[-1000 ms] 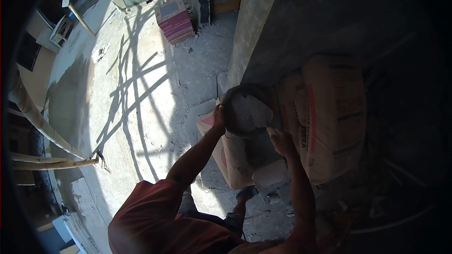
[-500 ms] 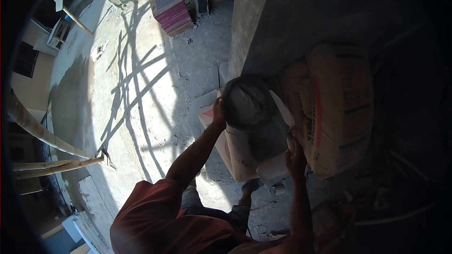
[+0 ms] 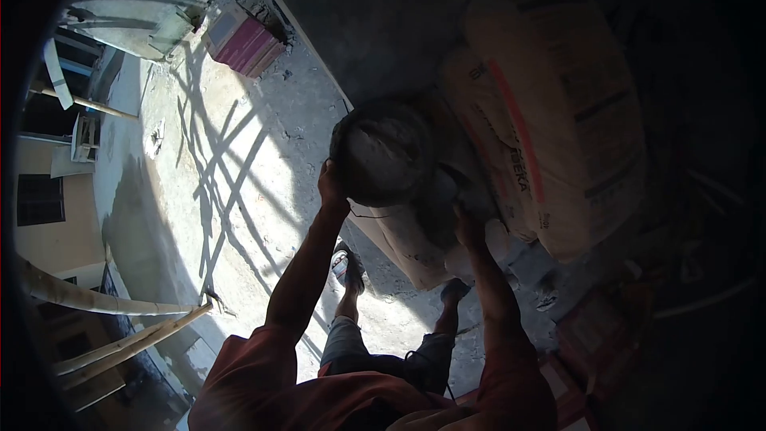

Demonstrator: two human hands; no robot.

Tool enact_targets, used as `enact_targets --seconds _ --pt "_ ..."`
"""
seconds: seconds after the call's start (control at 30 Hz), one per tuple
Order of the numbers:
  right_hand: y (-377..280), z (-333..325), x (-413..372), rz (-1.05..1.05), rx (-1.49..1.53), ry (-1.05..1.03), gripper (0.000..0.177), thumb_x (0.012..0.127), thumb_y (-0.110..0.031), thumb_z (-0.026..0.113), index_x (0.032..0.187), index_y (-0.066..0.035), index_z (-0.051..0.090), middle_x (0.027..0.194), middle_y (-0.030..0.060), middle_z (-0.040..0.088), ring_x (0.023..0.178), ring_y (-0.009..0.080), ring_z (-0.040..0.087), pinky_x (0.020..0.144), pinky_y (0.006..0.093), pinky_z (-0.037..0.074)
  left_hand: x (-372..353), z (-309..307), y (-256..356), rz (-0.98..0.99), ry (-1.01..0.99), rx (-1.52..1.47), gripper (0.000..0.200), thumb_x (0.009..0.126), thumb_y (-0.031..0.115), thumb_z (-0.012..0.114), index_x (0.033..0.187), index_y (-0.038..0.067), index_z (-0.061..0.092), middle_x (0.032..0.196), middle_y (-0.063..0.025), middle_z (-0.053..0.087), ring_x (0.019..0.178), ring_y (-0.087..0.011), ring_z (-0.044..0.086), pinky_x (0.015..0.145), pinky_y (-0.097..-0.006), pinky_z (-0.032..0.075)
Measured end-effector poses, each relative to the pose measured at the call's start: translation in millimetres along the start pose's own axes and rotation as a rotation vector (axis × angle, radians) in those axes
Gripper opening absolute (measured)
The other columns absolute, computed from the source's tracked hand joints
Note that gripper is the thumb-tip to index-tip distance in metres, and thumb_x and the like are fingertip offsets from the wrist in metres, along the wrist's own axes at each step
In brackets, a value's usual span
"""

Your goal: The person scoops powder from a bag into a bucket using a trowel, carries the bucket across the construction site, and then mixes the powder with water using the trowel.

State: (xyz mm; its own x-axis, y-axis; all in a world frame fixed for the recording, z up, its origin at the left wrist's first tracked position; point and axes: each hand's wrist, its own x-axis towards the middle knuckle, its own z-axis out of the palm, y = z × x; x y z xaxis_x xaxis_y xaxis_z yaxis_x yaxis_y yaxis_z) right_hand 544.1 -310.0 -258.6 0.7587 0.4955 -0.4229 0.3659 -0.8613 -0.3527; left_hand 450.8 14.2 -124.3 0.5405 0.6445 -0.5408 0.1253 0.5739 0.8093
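Observation:
My left hand (image 3: pixel 331 185) grips the near-left rim of a dark round bucket (image 3: pixel 345 144), its fingers wrapped over the edge. Grey powder (image 3: pixel 383 152) fills much of the bucket's mouth. Below and to the right lies an opened paper cement sack (image 3: pixel 407 251) with grey powder inside. My right hand (image 3: pixel 471 230) is closed over the sack's opening, right of the bucket. A pale grey rounded piece (image 3: pixel 441 186) shows just beyond its fingertips; deep shade leaves me unable to tell what this hand holds.
Full cement sacks (image 3: pixel 558 128) are stacked at the right against a dark wall. A pile of purple boxes (image 3: pixel 247 44) stands at the far left of that wall. Bamboo poles (image 3: pixel 136 339) slant in from the left over the sunlit concrete floor (image 3: pixel 239 168). Red boxes (image 3: pixel 590 327) sit at the lower right.
The view has turned. My left hand has shifted the bucket leftward, away from the sack's opening. My right hand has moved from the sack's torn right edge to over the opening.

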Motion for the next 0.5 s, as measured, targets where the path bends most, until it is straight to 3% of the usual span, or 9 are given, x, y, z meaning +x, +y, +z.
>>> enact_targets --seconds 0.07,0.13,0.2,0.23,0.3,0.37,0.5 --pt "5 -12 -13 -0.033 0.021 -0.014 0.039 0.082 -0.015 0.052 0.121 -0.017 0.050 0.104 0.0179 0.060 0.098 0.0353 0.057 0.081 0.0439 0.045 -6 13 10 -0.003 0.113 -0.077 0.036 0.094 0.026 0.033 0.119 0.004 0.046 0.108 -0.0111 0.054 0.098 -0.0229 0.054 0.086 -0.0344 0.043" --pt "27 -1 -35 -0.067 0.035 -0.032 0.039 0.082 -0.019 0.054 0.121 -0.017 0.050 0.101 0.0212 0.060 0.097 0.0350 0.057 0.082 0.0433 0.045 -9 12 9 -0.012 0.093 -0.071 0.036 0.094 0.026 0.033 0.119 0.004 0.046 0.108 -0.0114 0.054 0.099 -0.0231 0.054 0.086 -0.0347 0.043" --pt "63 35 -29 0.216 0.116 -0.223 0.037 0.084 -0.026 0.051 0.121 -0.021 0.050 0.094 0.0208 0.062 0.088 0.0362 0.060 0.075 0.0458 0.047 1 9 8 0.005 0.074 -0.076 0.036 0.094 0.026 0.033 0.119 0.004 0.046 0.108 -0.0116 0.054 0.100 -0.0234 0.054 0.086 -0.0349 0.043" --pt "53 13 -32 0.212 0.118 -0.219 0.037 0.084 -0.026 0.051 0.121 -0.021 0.050 0.094 0.0208 0.062 0.088 0.0362 0.060 0.075 0.0458 0.047 5 4 3 0.004 0.052 -0.072 0.036 0.093 0.030 0.034 0.120 0.009 0.046 0.113 -0.0102 0.051 0.105 -0.0240 0.050 0.089 -0.0392 0.041" --pt "42 -30 -45 -0.140 -0.102 -0.055 0.037 0.084 -0.025 0.051 0.120 -0.023 0.050 0.087 0.0186 0.063 0.080 0.0355 0.062 0.071 0.0461 0.049 7 -1 -2 -0.010 0.038 -0.059 0.036 0.092 0.033 0.035 0.121 0.013 0.045 0.118 -0.0087 0.049 0.111 -0.0246 0.047 0.091 -0.0436 0.039" --pt "46 -38 -22 -0.076 -0.250 0.053 0.037 0.082 -0.022 0.052 0.119 -0.024 0.051 0.086 0.0156 0.064 0.074 0.0353 0.062 0.070 0.0454 0.050 -1 5 4 0.017 0.037 -0.075 0.035 0.093 0.028 0.034 0.117 0.006 0.047 0.108 -0.0102 0.054 0.100 -0.0225 0.054 0.085 -0.0347 0.044" --pt "55 -43 11 -0.091 -0.067 0.209 0.040 0.080 -0.016 0.054 0.118 -0.025 0.051 0.090 0.0138 0.063 0.081 0.0341 0.062 0.072 0.0440 0.050 3 -2 0 0.029 0.025 0.008 0.033 0.093 0.029 0.035 0.115 0.008 0.048 0.109 -0.0086 0.054 0.100 -0.0213 0.053 0.084 -0.0338 0.043"
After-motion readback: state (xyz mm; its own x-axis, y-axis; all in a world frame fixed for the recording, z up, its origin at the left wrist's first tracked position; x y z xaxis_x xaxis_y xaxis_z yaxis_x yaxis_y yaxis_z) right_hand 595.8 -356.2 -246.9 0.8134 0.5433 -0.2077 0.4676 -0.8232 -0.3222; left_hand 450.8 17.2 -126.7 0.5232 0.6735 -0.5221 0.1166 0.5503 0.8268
